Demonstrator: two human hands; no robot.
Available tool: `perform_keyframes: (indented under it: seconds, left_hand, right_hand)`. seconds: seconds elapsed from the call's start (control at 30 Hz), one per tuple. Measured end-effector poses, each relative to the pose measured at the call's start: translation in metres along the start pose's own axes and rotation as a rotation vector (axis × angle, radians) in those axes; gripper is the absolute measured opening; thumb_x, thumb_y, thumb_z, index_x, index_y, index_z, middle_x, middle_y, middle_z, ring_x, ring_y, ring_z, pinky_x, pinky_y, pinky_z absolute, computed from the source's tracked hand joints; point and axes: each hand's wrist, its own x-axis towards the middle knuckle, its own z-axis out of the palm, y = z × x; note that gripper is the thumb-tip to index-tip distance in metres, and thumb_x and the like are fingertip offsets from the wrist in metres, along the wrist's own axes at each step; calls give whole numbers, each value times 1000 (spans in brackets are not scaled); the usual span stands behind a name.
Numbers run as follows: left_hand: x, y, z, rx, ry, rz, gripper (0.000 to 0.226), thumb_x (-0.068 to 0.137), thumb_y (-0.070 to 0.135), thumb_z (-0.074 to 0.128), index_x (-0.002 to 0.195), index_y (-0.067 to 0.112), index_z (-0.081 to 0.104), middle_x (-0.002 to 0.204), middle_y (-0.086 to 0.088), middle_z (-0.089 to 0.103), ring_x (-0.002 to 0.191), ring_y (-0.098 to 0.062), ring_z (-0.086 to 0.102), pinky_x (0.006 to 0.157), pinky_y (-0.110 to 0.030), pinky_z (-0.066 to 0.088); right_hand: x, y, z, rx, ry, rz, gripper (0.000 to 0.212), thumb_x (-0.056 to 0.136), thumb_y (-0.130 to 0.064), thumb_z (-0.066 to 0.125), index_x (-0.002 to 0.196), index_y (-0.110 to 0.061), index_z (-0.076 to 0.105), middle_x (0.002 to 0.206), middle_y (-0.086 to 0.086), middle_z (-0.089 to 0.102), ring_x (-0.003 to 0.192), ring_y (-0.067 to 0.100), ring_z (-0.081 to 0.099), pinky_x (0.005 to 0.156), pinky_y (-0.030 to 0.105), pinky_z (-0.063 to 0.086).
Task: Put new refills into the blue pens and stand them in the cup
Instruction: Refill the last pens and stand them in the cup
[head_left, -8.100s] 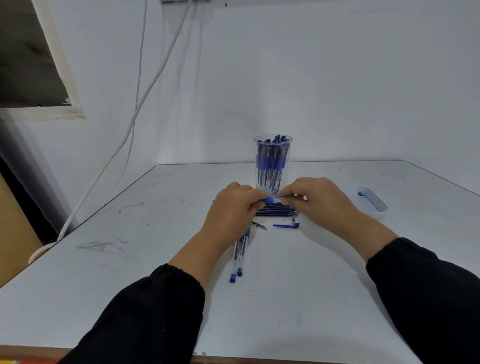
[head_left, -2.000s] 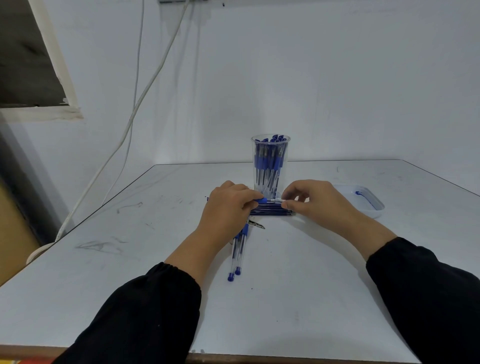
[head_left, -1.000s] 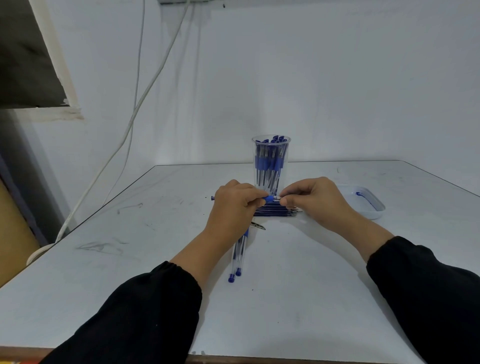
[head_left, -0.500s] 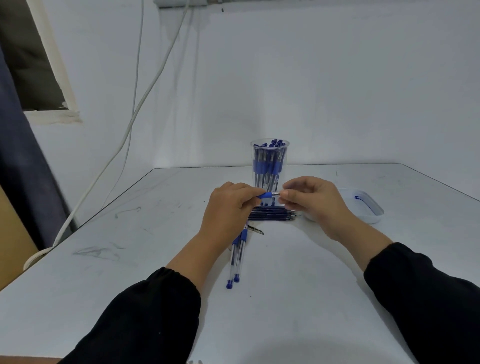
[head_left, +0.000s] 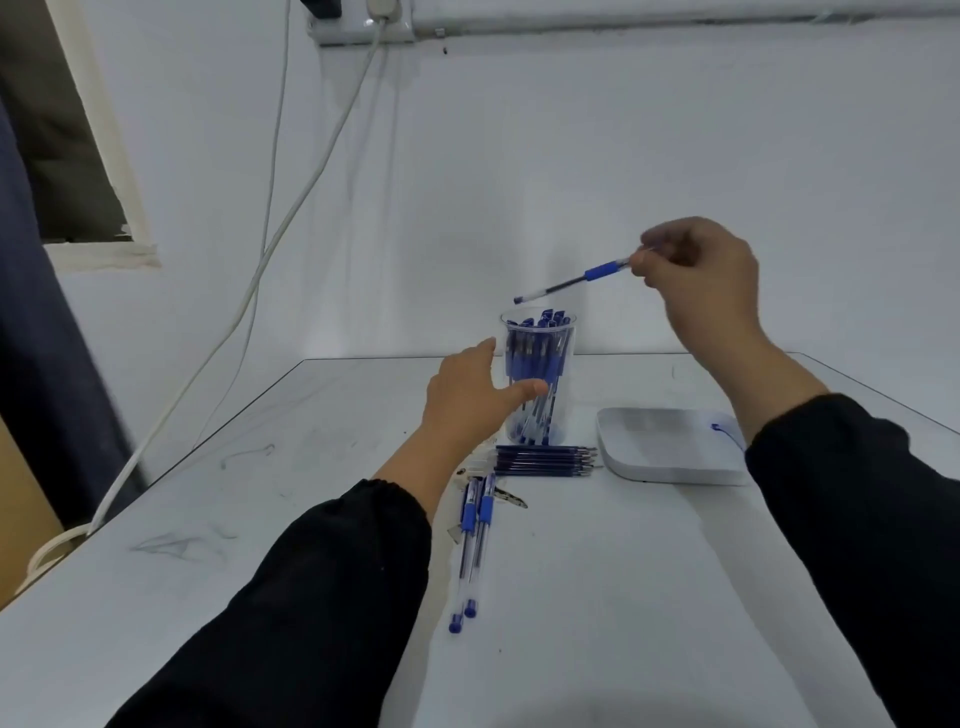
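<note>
Your right hand (head_left: 698, 283) has lifted off the tabletop (head_left: 597, 571), pinching a refilled pen (head_left: 574, 281) above the cup (head_left: 538, 382). Left hand (head_left: 472, 397), fingers loose, reaches for the cup. Refilling done; dropping in comes next.

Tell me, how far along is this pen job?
Mostly done, it seems: the clear cup already holds many blue pens. In hand: the right hand pinches one pen above the cup, while the left hand reaches for the cup's side. Left: two pens lie on the table beside a row of loose refills.
</note>
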Motion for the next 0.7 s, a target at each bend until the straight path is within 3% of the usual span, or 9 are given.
perform_keyframes:
  seconds: [0.2, 0.37, 0.53, 0.7]
  left_hand:
    - [13, 8, 12, -70, 35, -12, 71, 78, 56, 65, 133, 20, 38, 131, -1, 55, 115, -25, 54, 91, -38, 40]
    - [20, 2, 17, -72, 69, -14, 63, 81, 49, 65, 132, 22, 39, 128, 0, 58, 105, -25, 58, 90, -44, 49]
    - [22, 0, 18, -52, 84, -10, 64, 82, 49, 64, 133, 21, 38, 128, 0, 58, 108, -25, 57, 92, -44, 46]
    - [23, -2, 18, -52, 82, -3, 64, 83, 48, 64, 134, 20, 38, 129, -1, 57, 112, -25, 54, 93, -42, 42]
  right_hand:
    - [21, -2, 42, -253, -173, -87, 19, 86, -7, 64, 102, -13, 70, 99, -1, 66, 90, 9, 58, 80, 14, 44]
    - [23, 5, 62, -299, -238, -86, 19, 82, -3, 67, 100, -9, 67, 97, 2, 67, 93, 16, 62, 81, 20, 47]
    - [17, 12, 72, -405, -346, -76, 20, 88, -8, 62, 107, -10, 68, 107, 6, 69, 100, 19, 63, 88, 27, 49]
    - [6, 11, 78, -581, -475, -55, 30, 97, -38, 50, 104, -17, 70, 111, 1, 68, 101, 21, 60, 95, 39, 45]
